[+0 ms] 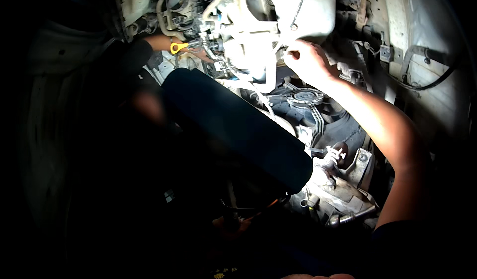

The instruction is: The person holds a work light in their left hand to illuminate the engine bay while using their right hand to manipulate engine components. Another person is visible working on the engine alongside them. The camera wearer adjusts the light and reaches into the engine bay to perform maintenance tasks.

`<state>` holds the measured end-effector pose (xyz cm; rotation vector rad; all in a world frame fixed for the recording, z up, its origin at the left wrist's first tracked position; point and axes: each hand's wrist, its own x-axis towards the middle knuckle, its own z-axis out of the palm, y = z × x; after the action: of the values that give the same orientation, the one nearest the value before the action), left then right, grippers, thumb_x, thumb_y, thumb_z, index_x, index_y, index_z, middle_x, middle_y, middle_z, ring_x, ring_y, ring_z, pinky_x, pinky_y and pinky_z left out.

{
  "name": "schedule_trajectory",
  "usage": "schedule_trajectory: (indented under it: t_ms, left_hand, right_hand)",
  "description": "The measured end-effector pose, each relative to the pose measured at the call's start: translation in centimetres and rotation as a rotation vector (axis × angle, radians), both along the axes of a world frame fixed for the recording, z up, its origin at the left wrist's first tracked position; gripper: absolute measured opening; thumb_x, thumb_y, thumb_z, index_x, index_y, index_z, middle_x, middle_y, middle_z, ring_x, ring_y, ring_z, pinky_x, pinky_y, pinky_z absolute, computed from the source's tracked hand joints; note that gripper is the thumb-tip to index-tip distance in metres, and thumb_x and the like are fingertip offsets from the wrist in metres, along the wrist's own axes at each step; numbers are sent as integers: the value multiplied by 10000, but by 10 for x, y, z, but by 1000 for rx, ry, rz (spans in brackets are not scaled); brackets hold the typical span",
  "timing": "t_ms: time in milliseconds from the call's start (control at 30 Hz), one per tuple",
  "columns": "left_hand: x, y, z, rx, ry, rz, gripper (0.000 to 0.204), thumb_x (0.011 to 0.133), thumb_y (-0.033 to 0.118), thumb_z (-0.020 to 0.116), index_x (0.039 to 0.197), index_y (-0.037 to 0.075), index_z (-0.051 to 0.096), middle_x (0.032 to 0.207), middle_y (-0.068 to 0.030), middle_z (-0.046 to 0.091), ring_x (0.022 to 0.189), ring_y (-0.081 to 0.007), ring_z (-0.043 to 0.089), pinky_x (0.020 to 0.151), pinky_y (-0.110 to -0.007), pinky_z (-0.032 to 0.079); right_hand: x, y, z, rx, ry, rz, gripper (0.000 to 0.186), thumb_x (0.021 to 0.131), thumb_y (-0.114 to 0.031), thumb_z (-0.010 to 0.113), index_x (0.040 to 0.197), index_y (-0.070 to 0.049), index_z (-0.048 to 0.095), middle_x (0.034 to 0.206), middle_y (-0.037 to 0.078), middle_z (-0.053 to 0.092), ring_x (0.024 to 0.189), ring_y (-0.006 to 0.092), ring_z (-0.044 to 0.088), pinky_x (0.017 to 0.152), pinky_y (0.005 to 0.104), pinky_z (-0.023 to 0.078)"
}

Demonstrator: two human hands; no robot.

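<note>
Down in the engine bay point(422, 88), head view: a strong light floods the upper middle, while the left side and lower edge are nearly black.
Right hand point(310, 60): reaches up from the lower right, fingers curled inward at the lower edge of a pale tank point(305, 13); whether they grip anything cannot be told.
Left hand point(201, 55): seemingly the person's own, half hidden among hoses and fittings; its arm runs into darkness, and whether its fingers are closed cannot be told.
Yellow ring handle point(178, 47): lies just in front of the left hand, seemingly not held by it.
Pale tank: stands above the right hand, to the right of the left hand, apparently mounted in place.
Dark oblong point(238, 130): slants across the middle, below both hands, hiding much behind it; its kind is unclear.
Ribbed round hub point(305, 97): sits below the right hand.
Shiny metal tool or fitting point(353, 216): lies low on the right, well apart from both hands.
Progress: work looks under way; no part near the hands appears detached. What is finished, and how much is left, cannot be judged.
</note>
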<state>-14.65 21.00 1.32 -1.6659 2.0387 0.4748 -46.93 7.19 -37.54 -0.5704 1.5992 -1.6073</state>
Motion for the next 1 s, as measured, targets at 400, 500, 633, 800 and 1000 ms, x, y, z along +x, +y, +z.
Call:
schedule_trajectory:
  t_ms: [400, 500, 633, 800, 1000]
  left_hand:
    - [37, 10, 10, -38, 218, 75, 268, 841, 212, 877, 781, 53, 670, 670, -29, 666, 618, -127, 678, 561, -305, 542]
    - [49, 15, 13, -57, 275, 109, 272, 836, 218, 878, 776, 53, 671, 668, -44, 665, 625, -136, 682, 564, -316, 543]
    - [68, 18, 31, -45, 281, 51, 270, 844, 222, 866, 787, 44, 671, 670, -56, 665, 627, -155, 688, 566, -336, 552]
    - [103, 14, 30, -30, 270, 36, 282, 857, 251, 856, 792, 49, 670, 677, -66, 670, 636, -185, 695, 558, -356, 552]
    - [161, 14, 17, -98, 378, 69, 309, 862, 293, 858, 784, 57, 673, 684, -61, 676, 629, -167, 684, 560, -354, 552]
  right_hand:
    - [-46, 23, 38, 154, 488, 692, 291, 919, -305, 638, 896, -30, 732, 825, 200, 717, 786, 317, 708, 748, 447, 540]
    - [-59, 30, 53, 265, 479, 674, 277, 892, -259, 628, 832, 3, 697, 781, 202, 692, 732, 306, 666, 727, 455, 523]
    - [-68, 58, 122, 218, 308, 580, 267, 895, -216, 620, 717, -26, 564, 618, 51, 525, 573, 166, 504, 582, 401, 435]
    - [-66, 84, 141, 382, 321, 578, 246, 927, -189, 639, 733, -58, 562, 622, -11, 485, 573, 104, 463, 544, 333, 390]
    - [-44, 153, 198, 137, 54, 316, 282, 999, -201, 567, 742, -112, 492, 614, -43, 417, 518, 66, 385, 493, 271, 301]
